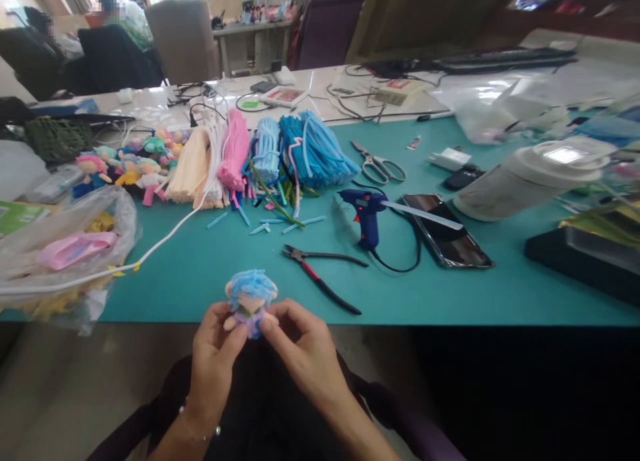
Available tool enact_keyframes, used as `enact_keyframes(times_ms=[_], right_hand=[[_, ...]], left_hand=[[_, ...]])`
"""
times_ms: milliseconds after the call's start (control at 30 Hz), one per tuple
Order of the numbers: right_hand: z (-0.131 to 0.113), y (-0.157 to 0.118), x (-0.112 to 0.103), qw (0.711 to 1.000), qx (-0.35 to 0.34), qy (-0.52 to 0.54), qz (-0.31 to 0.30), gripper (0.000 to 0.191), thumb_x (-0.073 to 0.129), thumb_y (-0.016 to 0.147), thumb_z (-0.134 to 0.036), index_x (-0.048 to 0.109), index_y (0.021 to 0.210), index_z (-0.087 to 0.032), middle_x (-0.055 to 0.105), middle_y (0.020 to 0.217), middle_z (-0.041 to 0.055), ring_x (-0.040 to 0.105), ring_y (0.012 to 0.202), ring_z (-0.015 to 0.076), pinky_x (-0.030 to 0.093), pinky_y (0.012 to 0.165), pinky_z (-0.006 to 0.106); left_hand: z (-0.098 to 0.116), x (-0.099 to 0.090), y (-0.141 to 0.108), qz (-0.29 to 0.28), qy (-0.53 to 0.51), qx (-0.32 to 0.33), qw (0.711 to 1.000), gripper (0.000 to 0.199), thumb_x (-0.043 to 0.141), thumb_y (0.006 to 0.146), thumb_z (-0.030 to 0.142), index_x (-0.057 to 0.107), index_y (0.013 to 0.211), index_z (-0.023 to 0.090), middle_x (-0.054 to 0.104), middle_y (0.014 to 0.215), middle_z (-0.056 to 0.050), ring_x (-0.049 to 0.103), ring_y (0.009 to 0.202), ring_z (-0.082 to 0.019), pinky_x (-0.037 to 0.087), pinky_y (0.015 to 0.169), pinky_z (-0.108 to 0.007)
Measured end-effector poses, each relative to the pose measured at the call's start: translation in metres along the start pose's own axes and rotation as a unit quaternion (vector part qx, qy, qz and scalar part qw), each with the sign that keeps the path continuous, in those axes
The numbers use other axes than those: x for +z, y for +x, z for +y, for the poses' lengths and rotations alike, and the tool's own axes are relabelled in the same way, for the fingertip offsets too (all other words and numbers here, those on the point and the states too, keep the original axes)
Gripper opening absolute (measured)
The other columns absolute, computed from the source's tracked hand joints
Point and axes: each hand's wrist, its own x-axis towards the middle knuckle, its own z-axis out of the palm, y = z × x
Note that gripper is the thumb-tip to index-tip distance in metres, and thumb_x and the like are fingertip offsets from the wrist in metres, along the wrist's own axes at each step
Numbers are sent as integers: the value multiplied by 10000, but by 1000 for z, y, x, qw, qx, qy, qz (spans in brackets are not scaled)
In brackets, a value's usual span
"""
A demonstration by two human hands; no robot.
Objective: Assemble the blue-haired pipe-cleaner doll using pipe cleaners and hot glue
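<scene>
A small doll [251, 301] with fluffy blue hair and a lilac and blue body is held upright just off the table's front edge. My left hand [216, 344] grips its left side between thumb and fingers. On the other side, my right hand [299, 341] pinches it the same way, the thumb on its lower body. Red and black cutting pliers [320, 278] lie open on the green mat [190, 301] beyond my right hand. Behind them rests a blue glue gun [367, 221] with a long glue stick in its back.
Bundles of pipe cleaners [320, 151] line the mat's back, with finished dolls [133, 168] at left. A plastic bag [95, 248] overhangs the front left edge. Scissors [377, 164], a phone [450, 231] and a white tumbler [525, 178] are at right. People sit far behind.
</scene>
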Motion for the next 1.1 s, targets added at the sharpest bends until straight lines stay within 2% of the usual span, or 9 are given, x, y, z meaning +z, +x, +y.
enact_keyframes(times_ms=[233, 367, 833, 1100], right_hand=[[4, -1, 0, 998, 38, 52, -8, 219, 651, 812, -378, 671, 743, -171, 682, 674, 15, 598, 594, 136, 489, 564, 239], [4, -1, -2, 998, 43, 47, -14, 205, 663, 806, -366, 692, 746, -171, 705, 688, 18, 620, 613, 143, 500, 585, 245], [7, 0, -4, 990, 89, 109, -19, 224, 698, 773, -394, 705, 745, -172, 723, 691, 22, 645, 616, 150, 528, 601, 261], [7, 1, -4, 983, 112, 145, -14, 171, 722, 734, -345, 692, 722, -178, 704, 675, 4, 620, 601, 129, 505, 596, 243]], left_hand=[[7, 0, 8, -34, -12, -13, 999, 120, 709, 707, 233, 688, 800, 160, 727, 794, -45, 666, 765, -180, 529, 720, -277], [8, -5, 17, -65, 25, -26, 997, 130, 732, 670, 192, 699, 790, 154, 732, 762, -46, 672, 738, -185, 532, 688, -275], [14, -6, 18, -90, 55, -13, 994, 133, 728, 677, 215, 719, 792, 148, 736, 775, -63, 671, 758, -199, 531, 706, -289], [11, -1, 16, -55, 25, -31, 998, 135, 729, 708, 264, 710, 777, 149, 726, 754, -49, 649, 740, -177, 508, 701, -273]])
